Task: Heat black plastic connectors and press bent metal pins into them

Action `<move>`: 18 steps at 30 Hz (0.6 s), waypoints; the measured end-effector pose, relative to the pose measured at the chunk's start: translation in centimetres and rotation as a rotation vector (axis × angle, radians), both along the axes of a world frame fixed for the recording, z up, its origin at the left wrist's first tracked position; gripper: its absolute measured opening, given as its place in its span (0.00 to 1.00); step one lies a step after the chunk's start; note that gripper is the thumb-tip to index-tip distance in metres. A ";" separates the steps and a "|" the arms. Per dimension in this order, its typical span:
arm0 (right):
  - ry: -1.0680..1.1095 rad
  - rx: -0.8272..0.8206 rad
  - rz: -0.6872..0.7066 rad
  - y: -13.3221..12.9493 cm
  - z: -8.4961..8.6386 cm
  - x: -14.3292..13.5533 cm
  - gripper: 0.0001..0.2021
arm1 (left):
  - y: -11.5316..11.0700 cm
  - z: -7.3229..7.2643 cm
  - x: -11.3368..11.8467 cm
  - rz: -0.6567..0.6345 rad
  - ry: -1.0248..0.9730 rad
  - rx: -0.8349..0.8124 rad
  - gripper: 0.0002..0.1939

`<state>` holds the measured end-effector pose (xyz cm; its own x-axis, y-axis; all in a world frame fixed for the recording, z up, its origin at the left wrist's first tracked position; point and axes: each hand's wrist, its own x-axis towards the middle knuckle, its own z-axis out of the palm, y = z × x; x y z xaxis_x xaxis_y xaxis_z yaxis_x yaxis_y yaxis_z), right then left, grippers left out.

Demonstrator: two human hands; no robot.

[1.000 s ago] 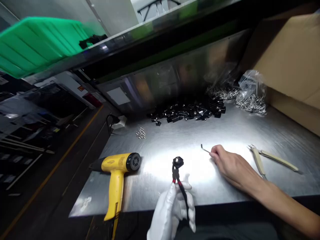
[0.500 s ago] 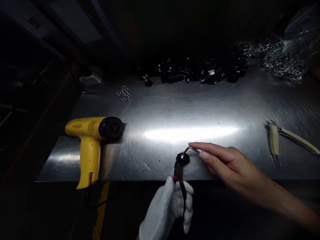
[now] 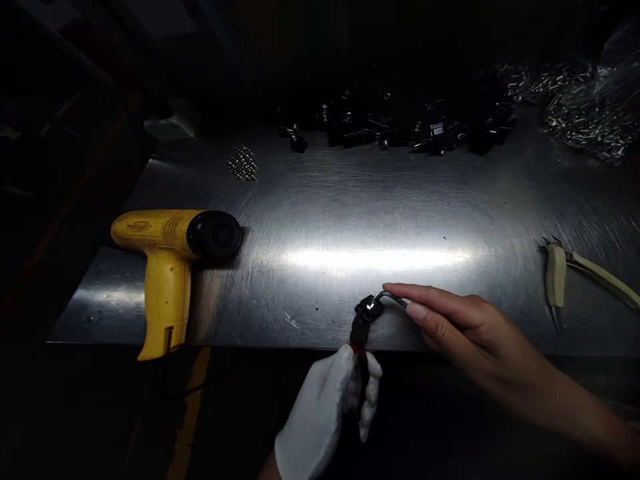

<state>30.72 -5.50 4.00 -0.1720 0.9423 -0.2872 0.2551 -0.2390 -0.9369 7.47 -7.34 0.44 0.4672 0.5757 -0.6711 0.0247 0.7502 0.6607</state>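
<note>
Gripping the dark-handled pliers [image 3: 360,333], the left hand [image 3: 317,410], in a white glove, wraps its fingers around the handles near the front edge of the table [image 3: 425,207]. The right hand [image 3: 465,337], bare, pinches a bent metal rod [image 3: 395,298] between thumb and forefinger. Between the two hands, at the pliers' tip, sits a small black part [image 3: 369,309], just above the table's front edge as seen from the head; whether it touches the metal surface cannot be told. The part is compact and blocky, with angular edges and a dark body whose finer detail is lost in shadow. A bright metallic spot stands out on its upper face, and the end of the rod meets the part at this spot; the depth of contact is not discernible. The rod is slender, grey and smooth, curving over in a rounded elbow toward the part. The pliers show dark jaws and a touch of red where the handles begin.

Farther out, cutters [image 3: 556,273] with cream handles lie to the right, their handles spread. To the left, a yellow heat gun [image 3: 167,280] with a black round end lies on its side. Behind are a round cluster of shiny pins [image 3: 243,164], a scattered row of black pieces [image 3: 400,137] with metallic glints and, at far right, a heap of small silvery parts [image 3: 585,117].
</note>
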 end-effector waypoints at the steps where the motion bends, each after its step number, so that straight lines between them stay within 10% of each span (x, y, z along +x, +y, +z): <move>1: 0.010 -0.003 -0.006 -0.2 -0.1 -0.1 0.19 | 0.0 0.0 0.0 0.000 0.010 0.009 0.36; 18: 0.074 0.034 -0.175 -2.4 -0.6 -2.6 0.18 | -0.6 -0.4 0.5 0.021 0.064 0.073 0.31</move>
<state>28.14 -7.92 3.39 -0.0239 0.9687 -0.2469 0.1421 -0.2412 -0.9600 7.97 -7.90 0.02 0.4126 0.6330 -0.6550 0.0533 0.7011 0.7111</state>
